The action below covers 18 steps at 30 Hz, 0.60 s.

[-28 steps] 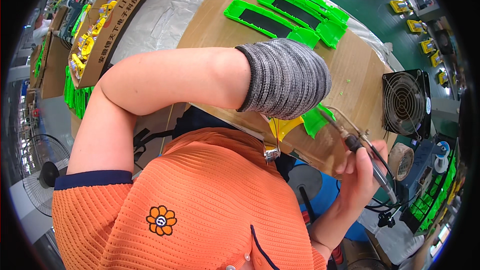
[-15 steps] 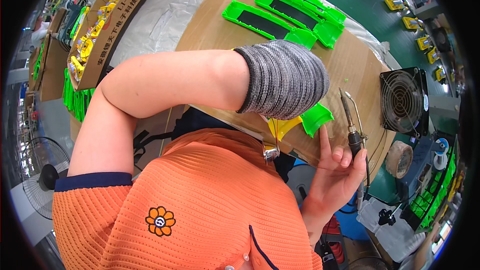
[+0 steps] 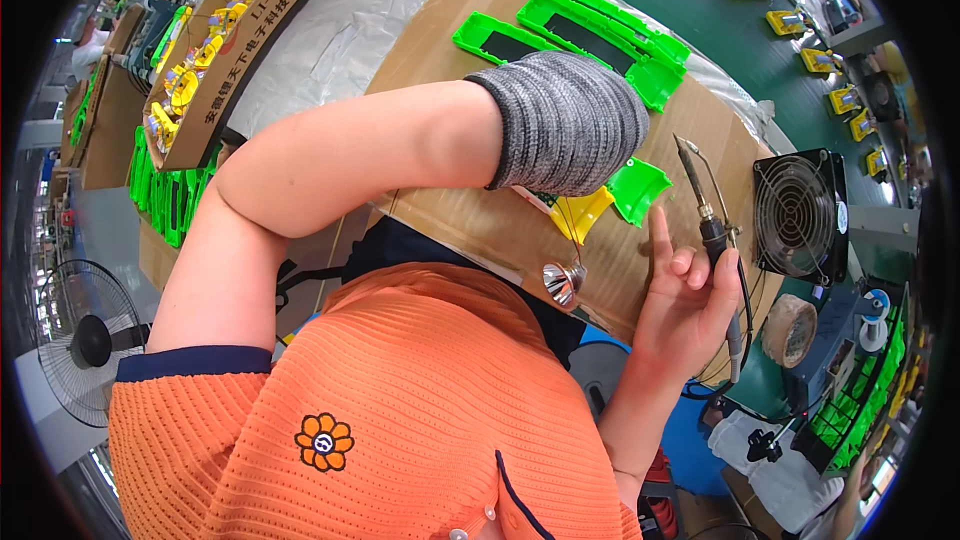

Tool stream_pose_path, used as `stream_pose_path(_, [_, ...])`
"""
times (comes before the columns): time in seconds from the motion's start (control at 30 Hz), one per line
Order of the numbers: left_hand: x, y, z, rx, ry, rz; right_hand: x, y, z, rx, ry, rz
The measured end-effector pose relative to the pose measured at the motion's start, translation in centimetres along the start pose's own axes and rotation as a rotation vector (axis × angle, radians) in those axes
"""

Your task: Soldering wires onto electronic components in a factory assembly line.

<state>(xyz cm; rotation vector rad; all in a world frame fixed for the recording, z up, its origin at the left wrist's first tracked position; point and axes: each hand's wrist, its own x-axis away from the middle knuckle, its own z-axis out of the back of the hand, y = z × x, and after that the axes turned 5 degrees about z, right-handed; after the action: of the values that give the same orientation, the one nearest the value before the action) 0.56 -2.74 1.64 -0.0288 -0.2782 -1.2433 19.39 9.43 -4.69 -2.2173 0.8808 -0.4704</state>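
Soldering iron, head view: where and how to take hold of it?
Likely best by the black section of the handle, coming from the person's near right. The soldering iron slants with its bare metal tip pointing away from the person and the handle toward them; a thin metal tube runs beside the shaft. The right hand holds it by the handle.

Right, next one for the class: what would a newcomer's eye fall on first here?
Probably the orange shirt with its flower patch, filling the lower middle of the view. Next might come the bright green plastic cases on the far part of the brown cardboard. Then the soldering iron in the right hand, right of centre.
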Motion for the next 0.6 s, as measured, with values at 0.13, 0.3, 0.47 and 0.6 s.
stream_pose_path(0.13, [0.6,-0.2,-0.6,0.043,0.080,-0.031,0.4,-0.5,0.9,-0.017,-0.012,0.023])
stream_pose_path(0.3, [1.0,-0.2,-0.9,0.060,-0.004,0.011,0.8,-0.7,1.1,0.065,-0.020,0.048])
stream_pose_path(0.47, [1.3,-0.1,-1.1,0.061,0.011,0.021,0.9,-0.8,0.8,0.079,-0.016,0.059])
stream_pose_path(0.6, [3.5,-1.2,-0.9,0.078,0.232,-0.028,1.4,-1.2,0.9,0.103,-0.013,0.069])
